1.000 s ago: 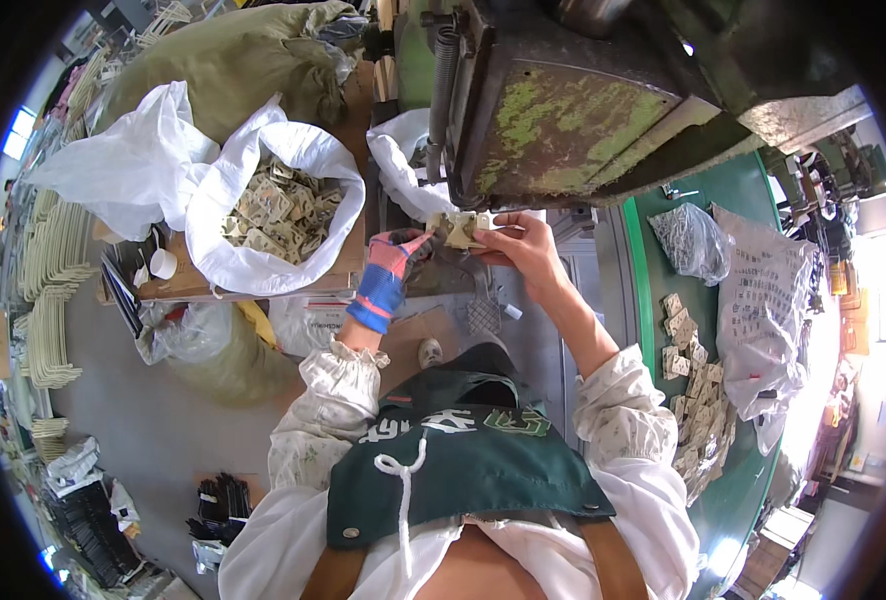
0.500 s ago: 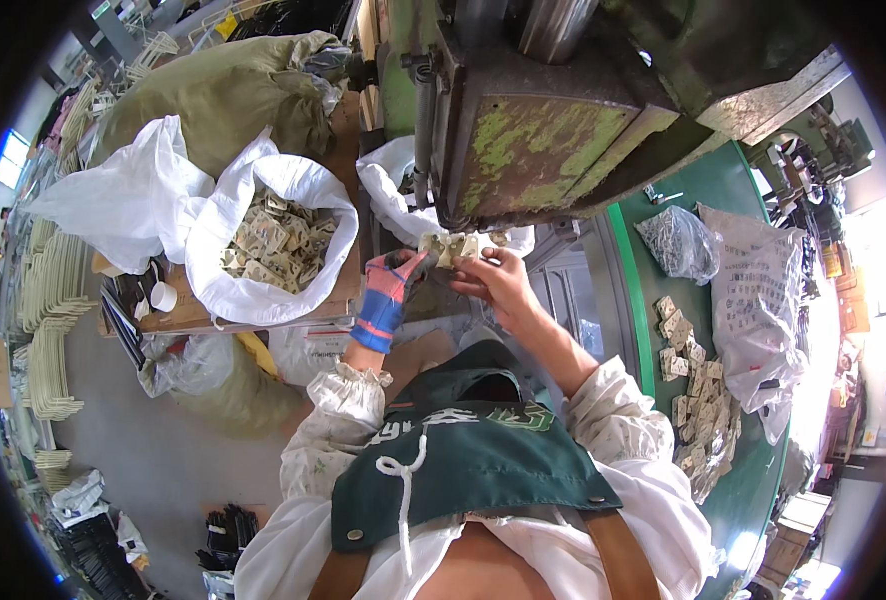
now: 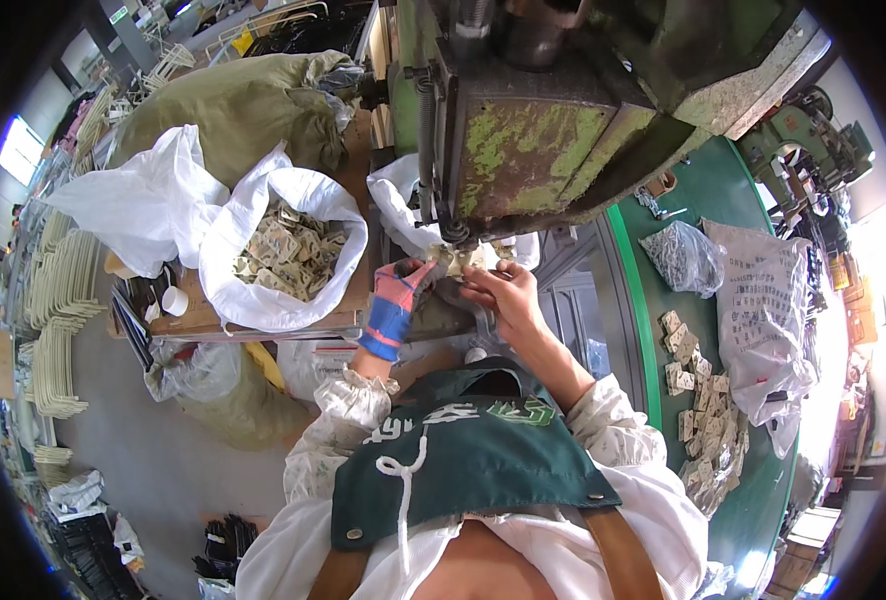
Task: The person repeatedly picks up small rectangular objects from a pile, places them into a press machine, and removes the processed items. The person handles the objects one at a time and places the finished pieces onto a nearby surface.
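Observation:
A small pale metal plate piece [image 3: 466, 263] sits between my two hands, just below the lower end of a worn green press [image 3: 533, 150]. My left hand [image 3: 399, 300], in a pink and blue striped glove, has its fingertips closed at the piece's left end. With bare fingers, my right hand [image 3: 508, 298] pinches the right side of it. More pale pieces seem to lie right beside it, but the press and my fingers partly hide them. Behind my hands stands an open white sack [image 3: 393, 195], its contents mostly out of sight.
To the left, a white sack [image 3: 225, 262] full of similar plates stands on a wooden table [image 3: 188, 320]. A green-topped table [image 3: 728, 195] on the right bears loose plates [image 3: 708, 410], a clear bag of small parts [image 3: 685, 258] and a printed woven sack [image 3: 763, 310].
The whole view has shifted slightly, so the scene sits a little lower and farther right. Both hands keep their hold on the piece under the press.

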### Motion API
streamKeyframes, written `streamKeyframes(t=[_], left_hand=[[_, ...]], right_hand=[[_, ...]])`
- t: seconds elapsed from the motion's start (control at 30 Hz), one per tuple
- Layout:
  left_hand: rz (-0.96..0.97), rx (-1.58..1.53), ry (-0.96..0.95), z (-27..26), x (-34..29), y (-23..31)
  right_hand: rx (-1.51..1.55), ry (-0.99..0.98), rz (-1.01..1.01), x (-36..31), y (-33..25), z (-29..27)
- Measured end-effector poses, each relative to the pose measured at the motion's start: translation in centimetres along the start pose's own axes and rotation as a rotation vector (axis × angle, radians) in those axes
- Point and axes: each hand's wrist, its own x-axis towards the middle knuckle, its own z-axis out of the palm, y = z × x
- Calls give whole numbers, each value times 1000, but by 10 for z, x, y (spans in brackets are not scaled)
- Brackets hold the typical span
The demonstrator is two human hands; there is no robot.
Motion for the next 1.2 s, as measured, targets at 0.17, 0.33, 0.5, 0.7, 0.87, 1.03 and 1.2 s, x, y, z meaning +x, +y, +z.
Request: streamKeyframes(t=[0.17,0.33,0.5,0.7,0.87,1.03,1.2], left_hand=[[94,14,-16,15,2,10],[-146,-84,18,16,-7,7],[-131,-145,37,14,2,-9],[-209,-116,-98,2,-1,-3],[-280,-99,-92,13,-6,15],[-250,-18,-24,9,3,-7],[-121,28,-19,12,3,-3]], right_hand=[[-65,-31,-34,4,-14,-9],[-88,-19,9,16,-13,-13],[-89,-8,63,24,-4,-17],[-221,-111,-44,10,-14,-18],[-471,-220,-206,15,-21,-31],[-433,-291,-115,17,-29,-36],[-387,-318,-108,23,-25,-41]])
